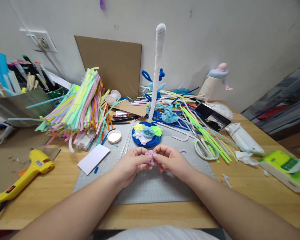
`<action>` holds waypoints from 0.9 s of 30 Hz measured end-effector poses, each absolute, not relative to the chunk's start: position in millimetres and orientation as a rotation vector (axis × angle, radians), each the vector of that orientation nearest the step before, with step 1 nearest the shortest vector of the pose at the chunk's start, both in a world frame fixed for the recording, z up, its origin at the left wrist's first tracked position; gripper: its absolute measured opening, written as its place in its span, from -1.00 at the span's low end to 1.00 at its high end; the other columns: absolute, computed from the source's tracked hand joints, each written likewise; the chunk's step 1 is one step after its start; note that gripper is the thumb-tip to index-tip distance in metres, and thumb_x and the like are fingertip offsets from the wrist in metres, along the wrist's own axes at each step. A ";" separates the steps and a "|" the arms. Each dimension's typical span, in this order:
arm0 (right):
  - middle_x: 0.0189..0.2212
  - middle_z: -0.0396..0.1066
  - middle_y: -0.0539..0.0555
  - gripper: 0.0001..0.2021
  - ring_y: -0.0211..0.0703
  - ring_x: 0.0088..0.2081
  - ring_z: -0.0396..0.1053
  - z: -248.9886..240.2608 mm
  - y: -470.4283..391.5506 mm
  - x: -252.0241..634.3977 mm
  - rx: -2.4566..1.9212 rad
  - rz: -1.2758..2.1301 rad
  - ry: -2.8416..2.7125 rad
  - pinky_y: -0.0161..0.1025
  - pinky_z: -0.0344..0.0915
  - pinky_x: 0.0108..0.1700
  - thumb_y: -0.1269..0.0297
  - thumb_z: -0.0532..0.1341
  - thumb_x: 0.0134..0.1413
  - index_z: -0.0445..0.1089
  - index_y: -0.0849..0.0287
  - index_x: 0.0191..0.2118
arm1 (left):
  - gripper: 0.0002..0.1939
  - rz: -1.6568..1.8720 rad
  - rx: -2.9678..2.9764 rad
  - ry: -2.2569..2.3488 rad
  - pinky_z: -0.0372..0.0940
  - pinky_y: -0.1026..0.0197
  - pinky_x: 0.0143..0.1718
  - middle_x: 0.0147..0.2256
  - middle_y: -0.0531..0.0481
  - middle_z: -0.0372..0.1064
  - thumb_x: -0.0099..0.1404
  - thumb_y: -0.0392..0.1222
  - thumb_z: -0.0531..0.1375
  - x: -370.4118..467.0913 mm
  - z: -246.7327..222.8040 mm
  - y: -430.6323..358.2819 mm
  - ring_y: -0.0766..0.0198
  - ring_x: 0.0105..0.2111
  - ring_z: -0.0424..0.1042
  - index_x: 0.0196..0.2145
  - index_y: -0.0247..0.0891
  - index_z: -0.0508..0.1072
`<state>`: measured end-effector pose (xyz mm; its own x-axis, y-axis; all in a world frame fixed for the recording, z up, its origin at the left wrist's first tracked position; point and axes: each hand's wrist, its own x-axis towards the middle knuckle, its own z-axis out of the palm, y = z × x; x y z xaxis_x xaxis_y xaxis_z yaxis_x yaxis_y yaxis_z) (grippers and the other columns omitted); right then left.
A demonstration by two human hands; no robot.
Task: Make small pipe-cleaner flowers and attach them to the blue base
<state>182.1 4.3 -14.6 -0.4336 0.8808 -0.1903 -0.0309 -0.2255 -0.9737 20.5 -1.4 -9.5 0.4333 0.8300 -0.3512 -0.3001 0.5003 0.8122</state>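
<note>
Between the fingertips of both hands is a small light purple looped piece (150, 156), held over the grey cutting mat (140, 190). My left hand (135, 163) pinches it from the left, and my right hand (170, 161) pinches it from the right. Just beyond them stands a round blue base (137, 139) with yellow, green, pale pink and light blue fuzzy pieces on it. A tall white wrapped post (157, 70) rises upright behind the base, with blue loops and leaf shapes around its lower half.
A yellow glue gun (27, 173) lies at the left near a pipe cleaner bundle (77, 110). Right of the hands are scissors (206, 150), green pipe cleaners (215, 140), a phone (213, 116) and a green packet (287, 166). A white card (93, 159) lies left of centre.
</note>
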 end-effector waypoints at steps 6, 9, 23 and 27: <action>-0.60 0.23 -0.10 -0.84 -0.42 -0.65 0.15 -18.3 2.5 183.4 -1.109 1.525 -1.591 -0.45 0.11 -0.62 0.23 0.16 0.01 0.23 0.21 -0.45 | -0.74 0.688 0.964 0.937 0.18 0.39 -0.57 -0.54 0.03 0.32 0.00 -0.11 0.30 18.7 -14.0 1.0 0.45 -0.59 0.26 -0.45 -0.37 0.38; -0.61 0.21 -0.10 -0.85 -0.42 -0.65 0.14 -18.8 3.6 184.8 -1.134 1.478 -1.682 -0.44 0.09 -0.61 0.25 0.15 0.01 0.22 0.20 -0.46 | -0.71 0.661 1.110 1.010 0.23 0.34 -0.57 -0.56 0.06 0.29 0.00 -0.06 0.28 19.1 -16.7 1.5 0.44 -0.62 0.25 -0.47 -0.36 0.37; -0.73 0.13 -0.16 -0.81 -0.45 -0.71 0.02 -9.6 -7.7 174.0 -1.161 1.451 -1.317 -0.46 -0.04 -0.67 0.24 0.20 -0.08 0.21 0.21 -0.53 | -0.77 0.898 1.086 0.973 0.16 0.36 -0.59 -0.57 0.08 0.26 -0.01 -0.13 0.28 27.4 -10.0 -3.6 0.42 -0.58 0.21 -0.49 -0.33 0.35; -0.76 0.13 -0.16 -0.81 -0.45 -0.73 0.02 -15.2 -10.0 168.2 -1.154 1.507 -1.147 -0.48 -0.07 -0.69 0.24 0.18 -0.05 0.18 0.20 -0.52 | -0.78 0.965 0.891 0.964 0.18 0.36 -0.59 -0.56 0.04 0.31 0.00 -0.16 0.28 32.7 -12.1 -6.5 0.41 -0.58 0.25 -0.48 -0.34 0.35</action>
